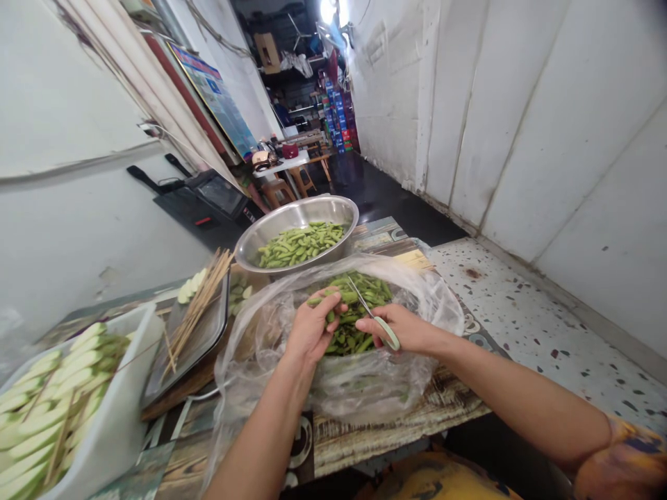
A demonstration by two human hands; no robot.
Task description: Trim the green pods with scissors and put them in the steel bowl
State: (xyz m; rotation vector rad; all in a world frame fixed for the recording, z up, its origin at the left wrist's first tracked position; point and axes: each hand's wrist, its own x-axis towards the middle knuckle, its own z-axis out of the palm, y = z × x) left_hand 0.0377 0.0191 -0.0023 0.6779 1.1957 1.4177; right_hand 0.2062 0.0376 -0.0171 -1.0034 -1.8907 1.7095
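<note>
The person's left hand [313, 328] is closed on a green pod [315, 301], pinching it between the fingers and the thumb. This hand is just above a heap of green pods [354, 340], which lies inside a clear plastic bag [440, 312]. The right hand [404, 328] is clenched around small scissors [385, 331] with a pale green handle, and their thin blades point up and away, close beside the left hand. The bag stands open on a tabletop [401, 441] with a printed surface, and its crumpled edge is folded around the heap. Beyond the bag, a steel bowl [333, 211] carries more green pods. To the left, a dark tray [208, 333] carries a bundle of wooden skewers [201, 305], and a white container [130, 368] is full of pale green slices. With scissors so near the fingers, it seems best to hold each pod firmly, keep the blade tips pointing away from the left hand, and work low over the bag, so that pieces do not fall on the terrazzo floor [521, 333].
</note>
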